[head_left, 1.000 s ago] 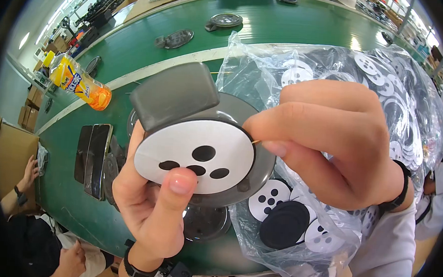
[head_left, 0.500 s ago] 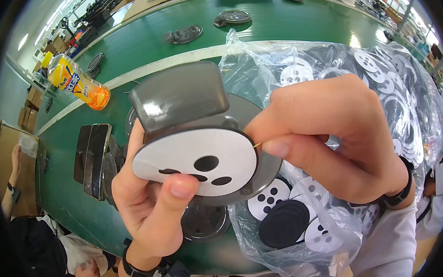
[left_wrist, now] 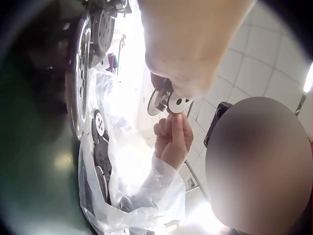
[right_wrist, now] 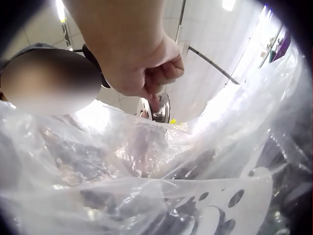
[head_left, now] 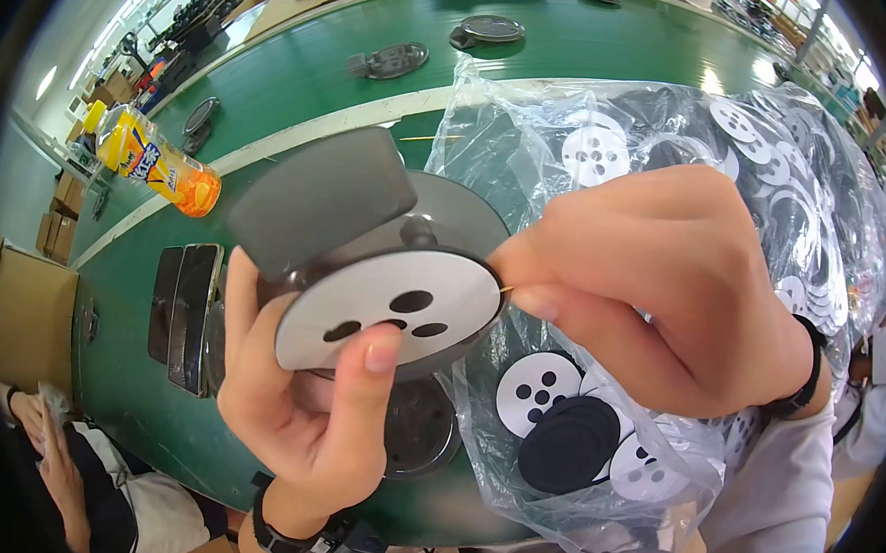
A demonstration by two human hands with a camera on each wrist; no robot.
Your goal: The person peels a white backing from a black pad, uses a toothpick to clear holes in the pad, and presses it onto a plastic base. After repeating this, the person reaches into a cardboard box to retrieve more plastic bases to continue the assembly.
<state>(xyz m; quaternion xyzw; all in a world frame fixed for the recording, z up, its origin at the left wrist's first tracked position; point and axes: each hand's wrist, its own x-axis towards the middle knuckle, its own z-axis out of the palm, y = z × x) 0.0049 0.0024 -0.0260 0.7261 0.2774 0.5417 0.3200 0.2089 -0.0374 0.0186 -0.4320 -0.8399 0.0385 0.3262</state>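
Note:
My left hand (head_left: 305, 420) holds a dark grey, see-through plastic part (head_left: 322, 200) with a round base and a raised flap. Against it lies a white disc (head_left: 460, 285) with black spots, its face under my left thumb. A thin toothpick-like stick (head_left: 505, 289) is pinched between thumb and forefinger of my right hand (head_left: 653, 288), its tip at the disc's right edge. In the left wrist view the right fingertips meet the rim of the disc (left_wrist: 174, 104). The right wrist view shows the plastic part (right_wrist: 166, 107) beyond my fingers.
A clear plastic bag (head_left: 512, 110) with many spotted discs covers the right side. Black discs (head_left: 567, 445) lie stacked near its mouth. On the left are a drink bottle (head_left: 158, 161) and dark phone-like slabs (head_left: 196, 314). More grey parts (head_left: 491, 29) sit on the green belt behind.
My left hand has tilted the plastic part and disc and shifted them slightly left; the right hand keeps its pinch at the edge. Parts on the belt have slid right. Another person's hands moved down at left.

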